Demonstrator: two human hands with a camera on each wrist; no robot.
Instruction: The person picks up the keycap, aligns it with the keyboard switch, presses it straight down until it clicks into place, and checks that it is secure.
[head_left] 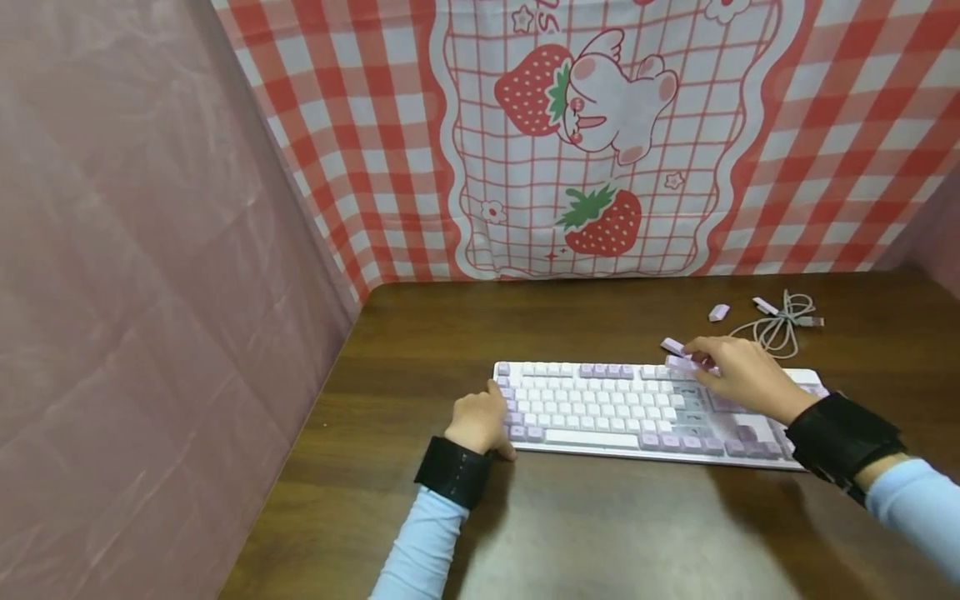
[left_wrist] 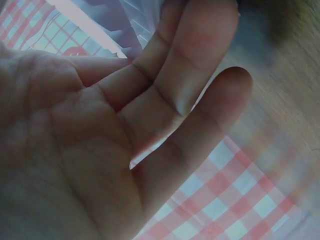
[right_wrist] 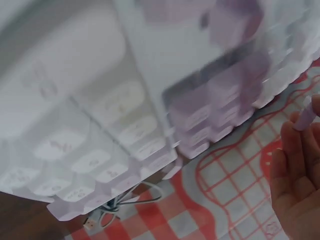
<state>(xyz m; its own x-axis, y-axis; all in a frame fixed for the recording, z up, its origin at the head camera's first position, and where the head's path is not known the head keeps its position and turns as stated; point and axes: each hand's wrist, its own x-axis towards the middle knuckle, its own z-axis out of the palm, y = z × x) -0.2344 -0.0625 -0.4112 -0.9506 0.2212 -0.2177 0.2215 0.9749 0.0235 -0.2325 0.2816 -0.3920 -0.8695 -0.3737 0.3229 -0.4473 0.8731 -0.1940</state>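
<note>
A white and lilac keyboard (head_left: 585,408) lies on the wooden table. At its left end is my left hand (head_left: 478,421). The index finger touches the left side and the thumb lies by the front edge. The left wrist view shows the other fingers loosely extended. Above the keyboard's back edge my right hand (head_left: 742,375) pinches a small lilac keycap (right_wrist: 306,116) between thumb and fingertips. Another lilac piece (head_left: 672,346) is close by its fingertips; whether they touch it I cannot tell. A greyish section (head_left: 690,408) without white caps shows right of the white keys.
Behind the keyboard lie a loose lilac keycap (head_left: 718,312), another lilac piece (head_left: 765,306) and a coiled grey USB cable (head_left: 783,325). A red-and-white checked cloth (head_left: 375,133) hangs behind the table, with a pink curtain (head_left: 150,250) at the left.
</note>
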